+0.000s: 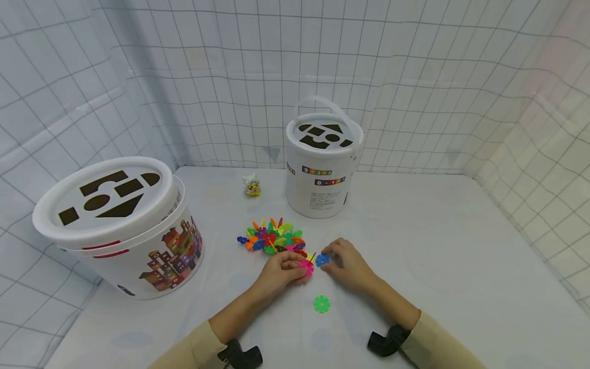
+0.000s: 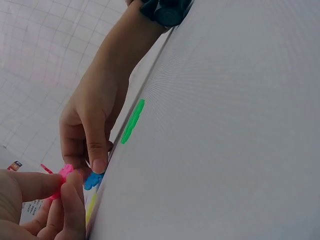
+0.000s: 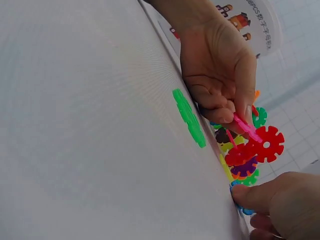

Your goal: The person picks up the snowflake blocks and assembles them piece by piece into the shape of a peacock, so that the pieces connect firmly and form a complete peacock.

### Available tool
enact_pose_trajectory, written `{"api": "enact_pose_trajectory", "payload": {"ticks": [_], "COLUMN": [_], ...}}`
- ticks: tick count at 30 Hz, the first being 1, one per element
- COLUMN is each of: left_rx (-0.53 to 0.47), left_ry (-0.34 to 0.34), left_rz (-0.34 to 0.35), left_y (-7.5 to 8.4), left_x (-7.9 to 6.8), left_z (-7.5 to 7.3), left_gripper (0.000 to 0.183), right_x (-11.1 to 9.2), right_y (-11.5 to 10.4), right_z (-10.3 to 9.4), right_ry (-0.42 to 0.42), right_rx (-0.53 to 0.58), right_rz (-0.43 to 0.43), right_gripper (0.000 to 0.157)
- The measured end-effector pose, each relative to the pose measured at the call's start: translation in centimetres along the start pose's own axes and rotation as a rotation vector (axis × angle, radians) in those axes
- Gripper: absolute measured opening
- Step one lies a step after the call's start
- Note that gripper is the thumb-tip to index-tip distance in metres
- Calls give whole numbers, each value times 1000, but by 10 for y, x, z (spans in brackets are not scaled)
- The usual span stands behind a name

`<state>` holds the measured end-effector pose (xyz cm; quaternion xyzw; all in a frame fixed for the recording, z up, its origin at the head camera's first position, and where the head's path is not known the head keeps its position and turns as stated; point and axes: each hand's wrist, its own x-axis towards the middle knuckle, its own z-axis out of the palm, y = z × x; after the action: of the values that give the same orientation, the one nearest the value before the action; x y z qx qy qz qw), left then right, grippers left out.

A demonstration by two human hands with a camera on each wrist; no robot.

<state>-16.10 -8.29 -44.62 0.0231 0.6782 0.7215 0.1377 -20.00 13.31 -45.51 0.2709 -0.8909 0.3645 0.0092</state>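
Note:
My left hand [image 1: 281, 271] pinches a pink notched plastic disc [image 1: 306, 266] between thumb and fingers; the right wrist view shows this pink disc [image 3: 248, 128] nearly edge-on. A thin red piece stands close against it, and whether they are joined I cannot tell. Just to the right, my right hand [image 1: 349, 267] pinches a blue notched disc [image 1: 321, 260] low at the table surface, a small gap from the pink one. A green notched disc [image 1: 321, 304] lies flat on the table, nearer to me than both hands. Beyond the left hand sits a multicoloured cluster of interlocked discs [image 1: 272, 237].
A large white lidded bucket [image 1: 133, 271] stands at the left. Another white bucket [image 1: 320, 192] with a raised handle is at the back. Near the back edge is a small yellow and white figurine [image 1: 252, 185]. Gridded white cloth [image 1: 258, 102] encloses the table.

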Motion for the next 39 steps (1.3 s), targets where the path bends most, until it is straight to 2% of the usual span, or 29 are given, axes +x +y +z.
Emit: {"api": "enact_pose_trajectory", "payload": {"ticks": [5, 11, 15, 23, 28, 30, 34, 39], "left_rx": [-21, -19, -33, -49, -51, -56, -45, 35], "left_ry": [23, 48, 47, 16, -14, -26, -33, -9], "left_rz": [-22, -38, -51, -39, -31, -34, -48, -93], "left_y": [-1, -1, -1, -1, -2, -2, 0, 8], "left_x": [0, 0, 0, -2, -3, -2, -1, -3], "left_z": [0, -1, -2, -3, -2, -2, 0, 2], "left_gripper": [18, 14, 13, 14, 11, 10, 8, 34], "right_x": [-1, -1, -1, -4, -6, -7, -5, -1], "right_y": [-3, -7, -9, -17, -19, -18, -16, -12], "right_z": [0, -1, -1, 2, 5, 6, 1, -13], "right_ry": [-5, -11, -20, 11, 53, 62, 27, -111], "right_rx": [159, 270, 303, 224, 144, 127, 153, 256], "right_rz": [45, -35, -77, -283, -404, -408, -341, -276], "right_gripper": [15, 8, 6, 7, 16, 18, 16, 15]}}
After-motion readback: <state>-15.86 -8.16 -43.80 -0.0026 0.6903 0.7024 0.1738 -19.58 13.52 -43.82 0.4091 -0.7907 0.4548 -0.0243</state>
